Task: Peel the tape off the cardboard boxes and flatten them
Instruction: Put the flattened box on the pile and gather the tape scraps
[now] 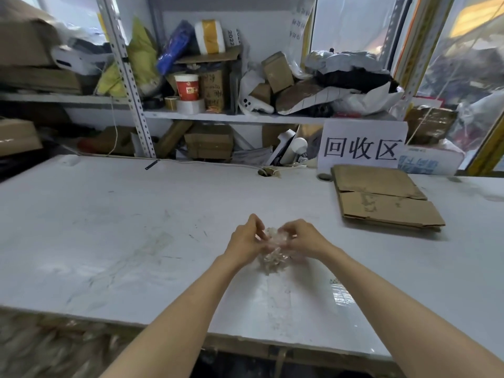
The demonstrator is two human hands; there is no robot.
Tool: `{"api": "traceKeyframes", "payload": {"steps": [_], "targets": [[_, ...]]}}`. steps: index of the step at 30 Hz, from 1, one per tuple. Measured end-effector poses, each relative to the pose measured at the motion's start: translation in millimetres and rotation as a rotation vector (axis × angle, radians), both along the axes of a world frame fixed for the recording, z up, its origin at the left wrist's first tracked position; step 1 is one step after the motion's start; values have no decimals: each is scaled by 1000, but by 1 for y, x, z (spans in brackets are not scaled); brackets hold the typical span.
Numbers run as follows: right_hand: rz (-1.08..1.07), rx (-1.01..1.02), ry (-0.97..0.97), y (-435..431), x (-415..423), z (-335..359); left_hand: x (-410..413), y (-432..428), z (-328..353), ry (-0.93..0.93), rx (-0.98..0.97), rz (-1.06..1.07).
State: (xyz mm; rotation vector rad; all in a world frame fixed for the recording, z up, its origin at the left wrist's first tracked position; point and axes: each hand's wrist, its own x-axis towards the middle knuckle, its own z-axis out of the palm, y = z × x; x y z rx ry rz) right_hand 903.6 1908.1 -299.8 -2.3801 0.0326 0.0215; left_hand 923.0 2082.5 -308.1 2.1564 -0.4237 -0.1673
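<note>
Both hands meet close together over the tabletop. Left hand point(246, 238) pinches the left side of a crumpled wad of clear tape point(274, 252), fingers curled onto it. Right hand point(302, 237) grips the wad's other side, thumb and fingers bent round it. Wad sits between them, low over the white table point(109, 227); touching or not, cannot tell. Nearer than the right hand, beside its forearm, a shiny clear strip point(341, 294) lies flat on the table. Beyond and right of the right hand, well apart, flattened cardboard boxes point(381, 197) lie stacked. Risk: sticky tape likely clings to fingers on release, so the wad drags along or springs open; a loose tail could also catch the clear strip.
</note>
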Motion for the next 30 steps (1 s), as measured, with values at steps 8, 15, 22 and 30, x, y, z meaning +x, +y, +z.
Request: {"api": "traceKeyframes", "payload": {"steps": [8,15,22,30], "targets": [[-27,111,-214,5,-8,-15,1,1,-5,-74,116,-24],[144,7,-155,17,-20,-1,-3,-2,-15,-153,157,64],[-17,-108,-291,25,-37,-9,-9,-7,-15,-140,96,156],[1,-220,-225,32,-46,-17,-14,27,-9,312,-433,20]]}}
